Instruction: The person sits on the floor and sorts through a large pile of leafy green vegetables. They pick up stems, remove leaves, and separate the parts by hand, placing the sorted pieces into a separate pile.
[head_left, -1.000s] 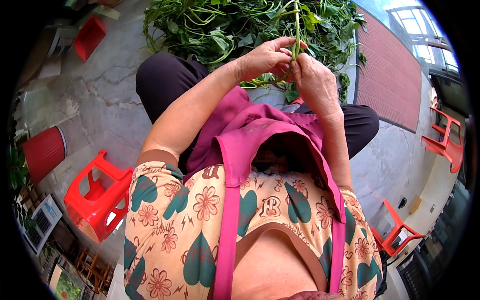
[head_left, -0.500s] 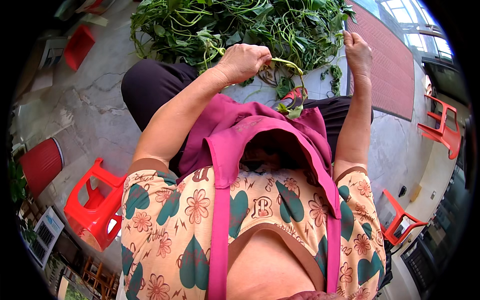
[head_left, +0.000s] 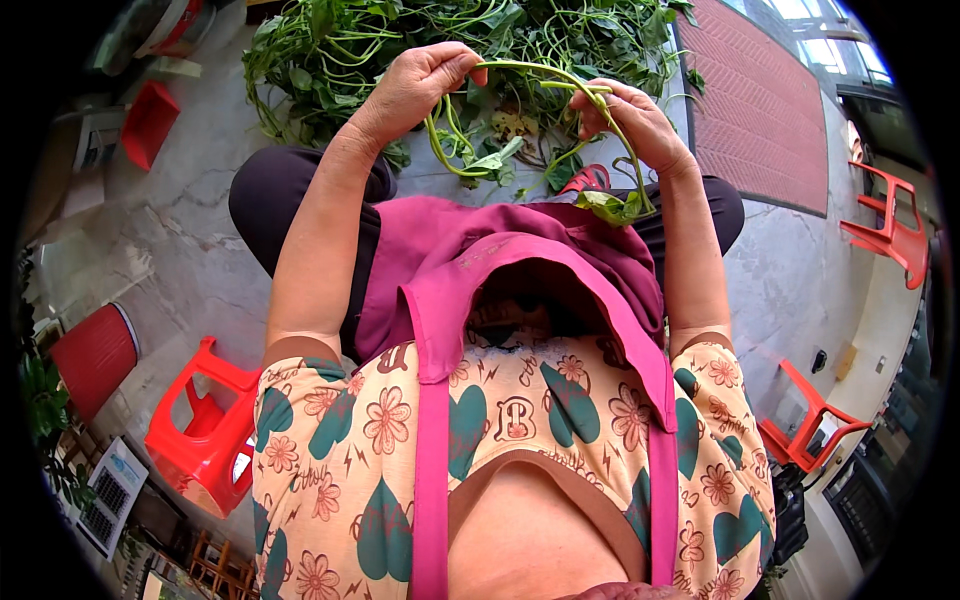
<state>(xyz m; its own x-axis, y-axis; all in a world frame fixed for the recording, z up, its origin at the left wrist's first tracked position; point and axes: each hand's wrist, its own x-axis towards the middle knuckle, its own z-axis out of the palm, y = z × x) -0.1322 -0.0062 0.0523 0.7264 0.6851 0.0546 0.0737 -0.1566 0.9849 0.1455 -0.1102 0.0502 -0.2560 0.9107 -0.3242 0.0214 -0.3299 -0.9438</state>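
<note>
A long green leafy vine point(head_left: 540, 68) arches between my two hands. My left hand point(head_left: 420, 88) is closed on it, thumb and fingers pinched together, with a loop of the stem hanging below. My right hand point(head_left: 638, 125) has its fingers closed at a short side stalk of the same vine, beside the main stem. From there the vine bends down to a leafy tip point(head_left: 612, 207) over my lap. Beyond my hands lies a large heap of leafy green vines point(head_left: 560, 35) on the floor.
A magenta apron point(head_left: 540, 240) covers my lap between my bent knees. A red mat point(head_left: 755, 110) lies to the right of the heap. Red plastic stools point(head_left: 205, 430) stand on both sides. A red dustpan-like object point(head_left: 150, 124) sits at the far left.
My right hand has come down and left to the vine and closed at it. My left hand has moved up and left, and the vine now spans both hands.
</note>
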